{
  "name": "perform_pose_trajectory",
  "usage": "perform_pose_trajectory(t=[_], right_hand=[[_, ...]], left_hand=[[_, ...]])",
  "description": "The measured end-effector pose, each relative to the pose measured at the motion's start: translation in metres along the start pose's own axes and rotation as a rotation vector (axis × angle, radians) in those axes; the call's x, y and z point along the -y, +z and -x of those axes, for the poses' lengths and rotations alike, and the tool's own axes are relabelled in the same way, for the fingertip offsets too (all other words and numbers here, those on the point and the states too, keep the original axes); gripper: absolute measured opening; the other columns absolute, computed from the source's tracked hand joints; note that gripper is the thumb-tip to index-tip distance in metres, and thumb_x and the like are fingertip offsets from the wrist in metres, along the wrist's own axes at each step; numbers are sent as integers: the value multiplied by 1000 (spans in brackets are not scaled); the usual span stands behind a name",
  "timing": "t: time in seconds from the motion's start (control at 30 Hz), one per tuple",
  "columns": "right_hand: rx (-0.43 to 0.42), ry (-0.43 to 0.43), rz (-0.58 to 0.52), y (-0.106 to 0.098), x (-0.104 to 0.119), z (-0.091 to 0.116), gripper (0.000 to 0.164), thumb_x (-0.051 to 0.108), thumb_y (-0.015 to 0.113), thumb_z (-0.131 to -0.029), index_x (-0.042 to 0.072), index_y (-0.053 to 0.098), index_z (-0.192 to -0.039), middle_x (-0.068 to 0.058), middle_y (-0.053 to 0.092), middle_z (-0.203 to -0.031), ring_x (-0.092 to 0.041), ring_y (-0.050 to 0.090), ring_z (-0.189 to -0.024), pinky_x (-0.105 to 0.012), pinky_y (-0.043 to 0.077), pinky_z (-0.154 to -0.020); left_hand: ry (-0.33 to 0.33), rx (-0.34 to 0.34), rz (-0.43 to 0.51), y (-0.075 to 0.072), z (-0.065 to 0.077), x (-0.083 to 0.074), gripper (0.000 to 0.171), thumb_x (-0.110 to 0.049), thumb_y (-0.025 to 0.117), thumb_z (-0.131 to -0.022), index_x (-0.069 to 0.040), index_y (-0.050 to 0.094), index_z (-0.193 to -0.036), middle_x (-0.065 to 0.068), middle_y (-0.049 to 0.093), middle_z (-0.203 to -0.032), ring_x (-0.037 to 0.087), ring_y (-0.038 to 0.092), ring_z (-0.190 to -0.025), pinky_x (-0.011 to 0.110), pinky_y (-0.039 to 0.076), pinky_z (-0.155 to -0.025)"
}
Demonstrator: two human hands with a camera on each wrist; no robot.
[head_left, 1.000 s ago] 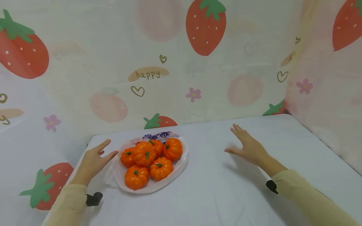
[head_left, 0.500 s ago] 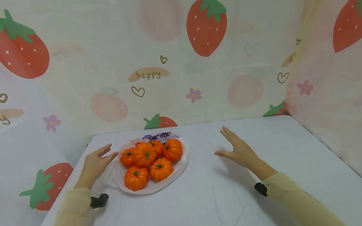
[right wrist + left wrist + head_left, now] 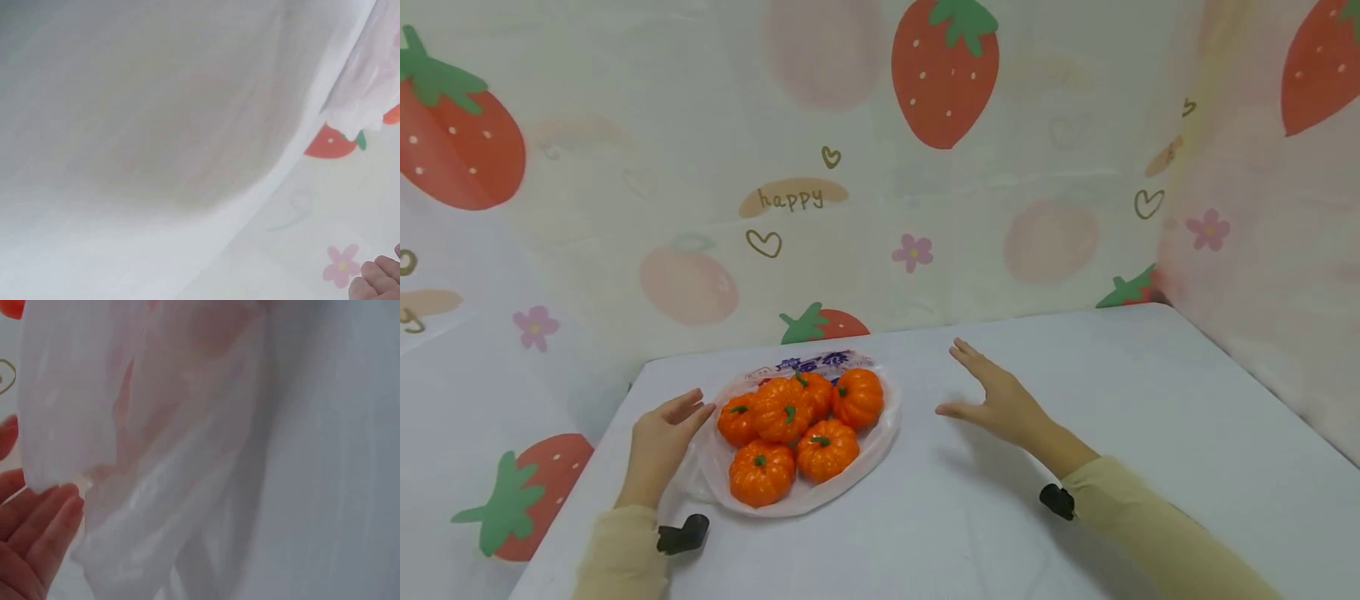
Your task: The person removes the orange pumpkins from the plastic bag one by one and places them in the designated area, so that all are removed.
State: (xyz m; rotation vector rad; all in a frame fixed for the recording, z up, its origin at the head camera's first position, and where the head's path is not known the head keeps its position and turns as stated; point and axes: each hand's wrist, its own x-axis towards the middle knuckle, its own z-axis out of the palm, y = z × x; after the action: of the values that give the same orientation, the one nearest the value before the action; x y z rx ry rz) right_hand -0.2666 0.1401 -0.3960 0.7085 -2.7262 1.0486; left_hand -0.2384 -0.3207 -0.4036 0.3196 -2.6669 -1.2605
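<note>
Several small orange pumpkins (image 3: 827,450) with green stems sit in a white plastic bag (image 3: 805,502), its rim spread wide on the table. At the bag's left side is my left hand (image 3: 662,442), fingers loosely bent and thumb apart from them. The left wrist view places its fingertips (image 3: 70,499) at the bag's edge; whether they touch it I cannot tell. To the right of the bag, my right hand (image 3: 1003,408) hovers over the table with fingers spread and nothing in it. Only its fingers (image 3: 378,278) show in the right wrist view's corner.
A white cloth covers the table (image 3: 925,533). Behind it hangs a curtain (image 3: 970,200) printed with strawberries, which also runs along both sides. Blue and red print shows on the bag's far edge. A black wrist device (image 3: 683,535) sits at the left sleeve.
My right hand has moved left across the table, closer to the bag. The left hand has shifted slightly right, its fingers drawing nearer the bag's rim. The pumpkins have stayed put.
</note>
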Motion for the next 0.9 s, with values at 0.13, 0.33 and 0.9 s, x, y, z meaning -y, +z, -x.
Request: perform_pose_trajectory(t=[0.13,0.33,0.9], right_hand=[[0,-19,-15,8,6,-6,94,47,78,-82,10,32,-156,-8,26,-165,-34,27,-151,-57,30,-117],[23,-47,-43,20,16,-15,92,44,79,-82,8,34,-154,-9,29,-163,-34,29,-150,-56,31,-117],[110,-35,-55,37,42,-35,92,41,80,-82,11,33,-155,-8,31,-163,-30,29,-150,-51,30,-119]], left_hand=[[-27,-58,55,6,-1,2,61,-43,61,-97,-7,50,-145,17,55,-144,33,50,-136,47,45,-107],[-87,-94,112,11,1,7,63,-46,62,-95,-8,52,-144,15,55,-144,31,48,-138,47,44,-109],[-82,-123,167,17,1,8,53,-41,65,-95,-10,59,-138,11,59,-140,24,49,-138,37,41,-111]])
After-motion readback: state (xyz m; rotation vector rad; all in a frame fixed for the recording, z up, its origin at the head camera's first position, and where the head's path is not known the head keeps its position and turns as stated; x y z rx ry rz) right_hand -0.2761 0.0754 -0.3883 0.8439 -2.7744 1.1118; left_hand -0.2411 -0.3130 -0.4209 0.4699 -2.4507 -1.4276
